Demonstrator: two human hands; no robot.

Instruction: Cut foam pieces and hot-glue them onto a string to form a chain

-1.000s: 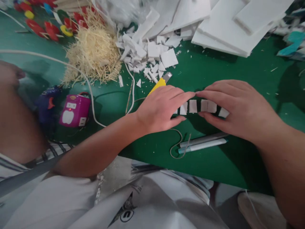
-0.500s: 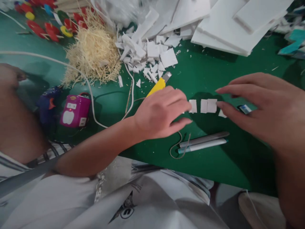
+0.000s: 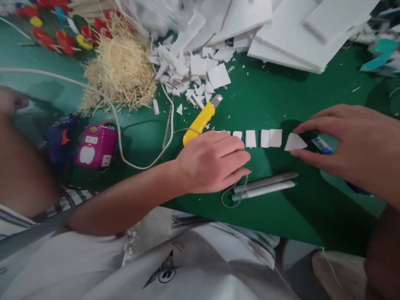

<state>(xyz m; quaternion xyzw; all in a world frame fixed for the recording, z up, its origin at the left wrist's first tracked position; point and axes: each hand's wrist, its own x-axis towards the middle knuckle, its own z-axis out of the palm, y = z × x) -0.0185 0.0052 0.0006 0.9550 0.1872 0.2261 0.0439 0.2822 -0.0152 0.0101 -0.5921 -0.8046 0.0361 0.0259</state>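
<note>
My right hand (image 3: pixel 353 143) pinches a small triangular white foam piece (image 3: pixel 295 142) between thumb and forefinger at the right end of a row. To its left lie several small white foam pieces, among them one rectangle (image 3: pixel 250 138) and a touching pair (image 3: pixel 275 138). Beside the row's left end my left hand (image 3: pixel 214 162) hovers low, its fingers loosely curled and its thumb slightly apart. Nothing shows in it, though its fingertips are partly hidden. Just above that hand lies a yellow utility knife (image 3: pixel 199 123), its lower end next to the knuckles.
Two markers (image 3: pixel 268 189) and a loop of cord lie in front. Behind are foam scraps (image 3: pixel 190 68), large foam sheets (image 3: pixel 290 37) and a heap of thin wooden sticks (image 3: pixel 123 68). A magenta power adapter (image 3: pixel 96 146), a white cable (image 3: pixel 121 154) and another person's arm are left.
My right hand has come down and closed its thumb and forefinger on the triangular foam piece. My left hand has moved slightly toward me, uncovering more of the knife and the row.
</note>
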